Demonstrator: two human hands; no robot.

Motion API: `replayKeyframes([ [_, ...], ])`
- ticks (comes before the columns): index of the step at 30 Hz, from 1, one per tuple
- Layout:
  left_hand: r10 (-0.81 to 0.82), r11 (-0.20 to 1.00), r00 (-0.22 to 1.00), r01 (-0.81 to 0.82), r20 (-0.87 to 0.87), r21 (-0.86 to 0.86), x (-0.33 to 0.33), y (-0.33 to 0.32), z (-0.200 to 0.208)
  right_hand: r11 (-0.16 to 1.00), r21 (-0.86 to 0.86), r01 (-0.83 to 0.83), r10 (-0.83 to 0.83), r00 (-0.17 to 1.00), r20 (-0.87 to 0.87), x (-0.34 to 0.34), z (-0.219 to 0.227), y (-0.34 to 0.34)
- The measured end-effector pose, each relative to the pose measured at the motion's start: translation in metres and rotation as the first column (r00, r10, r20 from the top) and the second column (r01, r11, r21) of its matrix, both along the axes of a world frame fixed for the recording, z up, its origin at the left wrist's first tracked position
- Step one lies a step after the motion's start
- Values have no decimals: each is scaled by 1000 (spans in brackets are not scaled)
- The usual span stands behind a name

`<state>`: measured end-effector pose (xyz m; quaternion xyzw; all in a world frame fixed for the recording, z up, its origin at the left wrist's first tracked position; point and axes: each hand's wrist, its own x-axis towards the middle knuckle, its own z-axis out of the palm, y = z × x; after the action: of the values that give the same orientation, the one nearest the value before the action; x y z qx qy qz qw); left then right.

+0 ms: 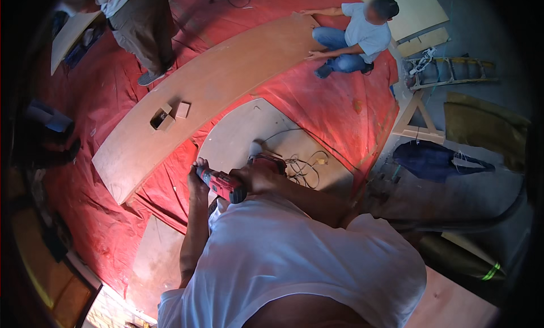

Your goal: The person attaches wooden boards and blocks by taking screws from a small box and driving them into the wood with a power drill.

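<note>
A red and black cordless drill (224,184) is in front of my chest. My left hand (198,178) closes around its front end, by the chuck. My right hand (255,178) is closed on the drill from the right; its fingers are partly hidden. Just beyond the right hand, another red and black power tool (271,162) with a pale round end rests over the grey curved board (226,135). A dark cord (306,168) lies coiled on that board.
A long curved plywood panel (226,67) lies on red sheeting (306,113), with an open small box (162,118) on it. A person (362,33) crouches at its far right end, hands on it. Another person (141,28) stands far left. A ladder (453,70) lies right.
</note>
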<state>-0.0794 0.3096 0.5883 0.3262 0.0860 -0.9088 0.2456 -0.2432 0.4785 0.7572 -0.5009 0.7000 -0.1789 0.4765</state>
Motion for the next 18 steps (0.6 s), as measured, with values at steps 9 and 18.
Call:
replayKeyframes([
  [9,-14,342,773,600,635,-723,-114,86,50,972,-32,232,-225,963,147,-101,2,51],
  [18,52,513,802,490,596,-705,-175,117,-45,980,164,111,-123,990,65,-173,4,45],
])
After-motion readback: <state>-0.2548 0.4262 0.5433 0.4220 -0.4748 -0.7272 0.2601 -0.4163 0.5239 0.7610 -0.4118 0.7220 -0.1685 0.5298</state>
